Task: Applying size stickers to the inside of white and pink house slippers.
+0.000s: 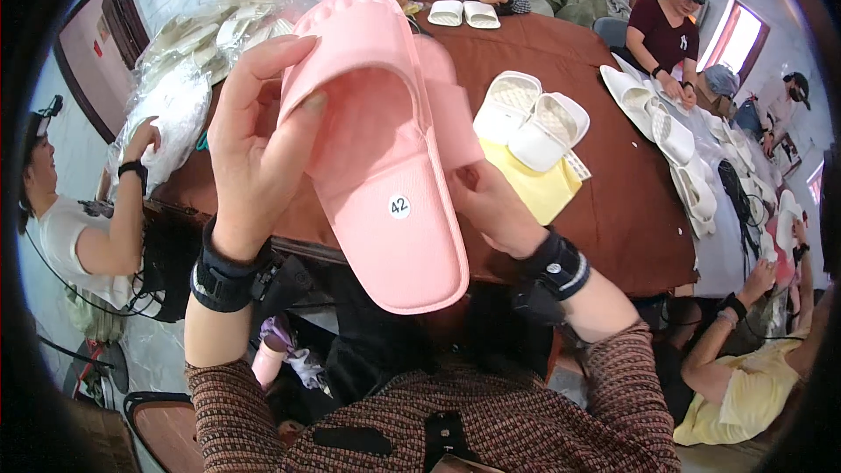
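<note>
Left grip (254, 144) is clasping a pink, rounded, plastic-looking slipper (377, 188) by its strap (363, 45), right grip (492, 206) is holding a matching pink slipper (449, 127) behind; handling seems unfinished, neither resting on the brown-covered worktop (626, 188).

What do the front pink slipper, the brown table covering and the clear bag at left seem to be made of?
Front pink slipper: probably moulded foam or soft plastic, matte; thick, evenly coloured, faintly grained.
Brown table covering: fabric or leatherette, low-sheen; soft creases, weave unclear.
Clear bag: likely thin, glossy plastic film; see-through, with crinkled highlights.
</note>
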A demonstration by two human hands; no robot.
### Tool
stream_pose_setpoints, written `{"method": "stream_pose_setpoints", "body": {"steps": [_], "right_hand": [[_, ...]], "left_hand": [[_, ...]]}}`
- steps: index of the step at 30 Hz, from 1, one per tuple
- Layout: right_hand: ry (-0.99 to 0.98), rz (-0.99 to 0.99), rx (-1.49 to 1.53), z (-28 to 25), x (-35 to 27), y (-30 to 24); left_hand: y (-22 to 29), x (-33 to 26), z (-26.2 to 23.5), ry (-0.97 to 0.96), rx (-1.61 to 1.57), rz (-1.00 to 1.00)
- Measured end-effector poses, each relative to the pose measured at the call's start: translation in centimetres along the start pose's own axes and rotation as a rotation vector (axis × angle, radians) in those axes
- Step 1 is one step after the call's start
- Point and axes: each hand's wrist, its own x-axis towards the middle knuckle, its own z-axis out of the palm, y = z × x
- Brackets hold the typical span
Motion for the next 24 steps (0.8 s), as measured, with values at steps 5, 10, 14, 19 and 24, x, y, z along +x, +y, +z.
{"method": "stream_pose_setpoints", "body": {"steps": [5, 10, 14, 19, 24], "right_hand": [[0.112, 0.032, 0.311, 1.3, -0.3, 0.1], [0.226, -0.252, -0.277, -0.8, -0.9, 0.0], [0.339, -0.035, -0.081, -1.9, 0.4, 2.0], [0.239, -0.135, -0.279, -2.5, 0.5, 4.3], [0.273, -0.272, -0.563, -2.5, 0.2, 4.4]], "left_hand": [[0.2, -2.9, -1.6, -0.079, 0.321, 0.179], [-2.1, -5.8, -1.0, -0.047, 0.36, 0.107], [-7.2, -8.6, -0.3, -0.078, 0.503, -0.02], [-9.8, -11.0, 1.9, -0.212, 0.512, -0.171], [-10.5, -11.8, 2.3, -0.279, 0.564, -0.174]]}}
